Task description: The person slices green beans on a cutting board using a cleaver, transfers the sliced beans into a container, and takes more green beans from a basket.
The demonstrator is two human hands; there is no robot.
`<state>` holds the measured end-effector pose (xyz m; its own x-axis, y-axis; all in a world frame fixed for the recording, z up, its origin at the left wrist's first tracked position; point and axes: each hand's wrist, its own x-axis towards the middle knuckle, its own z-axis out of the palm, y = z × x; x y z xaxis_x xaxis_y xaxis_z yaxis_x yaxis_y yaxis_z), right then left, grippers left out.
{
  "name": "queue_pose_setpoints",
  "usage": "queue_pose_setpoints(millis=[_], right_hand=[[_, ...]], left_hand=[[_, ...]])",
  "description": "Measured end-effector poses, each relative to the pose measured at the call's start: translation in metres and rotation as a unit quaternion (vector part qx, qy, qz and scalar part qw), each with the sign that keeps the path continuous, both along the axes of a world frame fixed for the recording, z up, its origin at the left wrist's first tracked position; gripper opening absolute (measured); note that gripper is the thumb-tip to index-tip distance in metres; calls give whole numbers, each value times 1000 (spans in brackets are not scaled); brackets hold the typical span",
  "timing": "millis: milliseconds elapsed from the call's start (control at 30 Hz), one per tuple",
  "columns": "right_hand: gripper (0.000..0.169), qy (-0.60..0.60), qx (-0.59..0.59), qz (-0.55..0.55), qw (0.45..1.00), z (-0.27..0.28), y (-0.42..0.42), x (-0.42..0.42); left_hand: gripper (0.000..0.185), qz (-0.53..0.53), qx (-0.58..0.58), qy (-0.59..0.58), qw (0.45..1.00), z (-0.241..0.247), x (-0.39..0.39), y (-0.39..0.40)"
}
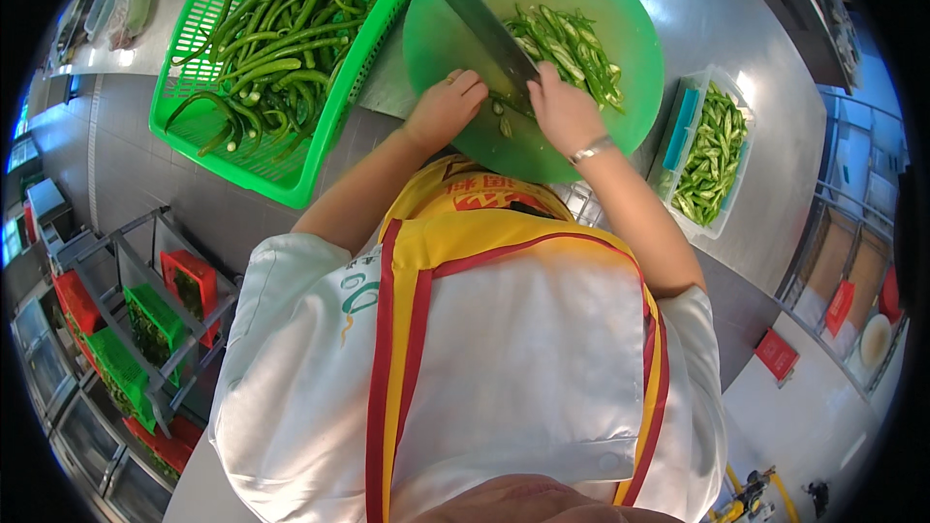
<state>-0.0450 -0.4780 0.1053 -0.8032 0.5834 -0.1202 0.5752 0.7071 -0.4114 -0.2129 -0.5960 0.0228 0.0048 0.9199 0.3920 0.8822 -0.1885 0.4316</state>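
Note:
My right hand [568, 110] grips a cleaver [485, 23], whose broad dark blade points away to the upper left over a round green cutting board [443, 29]. Under the blade's near end lies a piece of green chili pepper [514, 103], partly hidden. My left hand [445, 109] rests at the board's near left with fingers curled beside that piece; whether it pinches anything is hidden. Small pepper scraps [505, 127] lie between my hands. Right of the blade is a pile of slantwise-sliced green peppers [574, 43].
A green plastic basket [240, 174] of whole long green chilies stands at the left, reaching over the steel counter's [777, 123] edge. At the right, a clear plastic container [716, 231] holds sliced peppers. A metal rack [156, 370] with red and green baskets stands at lower left.

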Motion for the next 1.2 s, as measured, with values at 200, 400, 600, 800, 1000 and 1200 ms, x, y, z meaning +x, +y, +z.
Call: queue_pose_setpoints(millis=[200,400,600,800,1000,1200], right_hand=[[22,-94,-34,54,993,23,-17,51],[26,-55,-13,37,998,-16,-14,8],[23,7,76,-21,997,-14,2,-15],[24,17,-40,70,997,22,-12,56],[29,-13,-45,18,999,-16,-9,67],[30,-11,-41,-58,997,-19,-4,67]], left_hand=[[15,-17,32,-28,999,-3,-4,-8],[14,-6,12,-26,1000,-9,1,-4],[16,39,-86,28,995,8,1,-1],[18,235,-62,66,968,125,-115,-40],[15,409,-127,120,896,105,-297,-116],[27,486,-128,126,855,54,-333,-113]])
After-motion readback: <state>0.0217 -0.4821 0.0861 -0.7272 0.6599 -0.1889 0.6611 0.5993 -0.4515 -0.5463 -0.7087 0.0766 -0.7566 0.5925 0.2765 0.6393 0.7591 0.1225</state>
